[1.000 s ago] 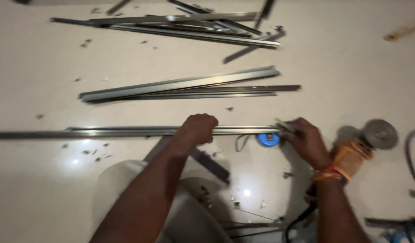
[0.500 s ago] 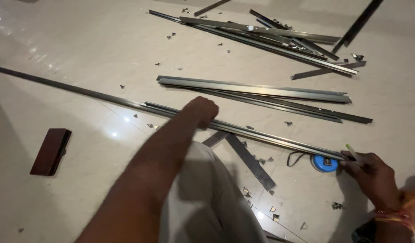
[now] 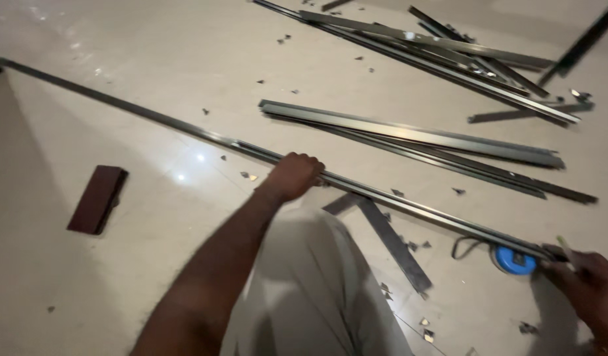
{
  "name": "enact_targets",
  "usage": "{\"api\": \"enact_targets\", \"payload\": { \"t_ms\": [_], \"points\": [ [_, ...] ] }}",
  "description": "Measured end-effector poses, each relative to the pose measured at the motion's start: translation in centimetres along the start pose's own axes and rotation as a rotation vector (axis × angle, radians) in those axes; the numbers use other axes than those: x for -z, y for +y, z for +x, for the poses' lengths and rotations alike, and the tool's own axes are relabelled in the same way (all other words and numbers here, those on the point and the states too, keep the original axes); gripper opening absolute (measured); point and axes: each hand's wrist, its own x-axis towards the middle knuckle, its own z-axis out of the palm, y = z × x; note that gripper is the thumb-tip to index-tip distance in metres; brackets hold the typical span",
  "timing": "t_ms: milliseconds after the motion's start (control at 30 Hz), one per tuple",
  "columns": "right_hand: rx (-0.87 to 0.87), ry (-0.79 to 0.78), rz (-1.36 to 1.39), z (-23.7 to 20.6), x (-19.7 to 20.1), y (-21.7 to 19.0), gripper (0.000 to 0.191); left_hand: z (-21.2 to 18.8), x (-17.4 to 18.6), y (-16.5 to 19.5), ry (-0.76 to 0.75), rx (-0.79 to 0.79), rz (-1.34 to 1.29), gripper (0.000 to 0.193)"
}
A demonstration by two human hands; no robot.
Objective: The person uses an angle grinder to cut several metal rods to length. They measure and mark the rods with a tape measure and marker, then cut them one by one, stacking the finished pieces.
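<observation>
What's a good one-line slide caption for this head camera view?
Left hand presses a long metal strip to the tiled floor while the right hand marks its end beside a blue tape measure.

A long, thin grey metal rail [image 3: 383, 192] lies flat on the pale floor [image 3: 152, 79] (running diagonally), from far left to near right.
</observation>
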Motion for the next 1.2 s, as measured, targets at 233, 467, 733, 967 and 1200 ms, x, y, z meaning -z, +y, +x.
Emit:
{"api": "enact_targets", "payload": {
  "t_ms": [233,467,733,967,1200],
  "points": [
    [-0.095,-0.052,0.06,3.2,-1.9,-0.6,0.023,-0.1,-1.4,-0.9,0.121,0.022,-0.137,0.03],
    [0.36,0.02,-0.169,4.1,-3.4,-1.8,0.029,-0.4,-1.7,-2.1,0.185,-0.003,-0.244,0.033],
    [-0.014,-0.146,-0.212,3.9,-2.1,-2.3,0.024,1.0,1.5,-2.4,0.105,0.047,-0.37,0.022],
    [-0.255,-0.217,-0.077,3.3,-1.1,-1.9,0.023,3.7,3.1,-2.7,0.015,0.114,-0.387,0.032],
    [-0.078,-0.05,0.184,-1.6,-0.2,-4.3,0.03,3.8,2.6,-3.4,0.063,-0.019,-0.387,0.031]
  ]
}}
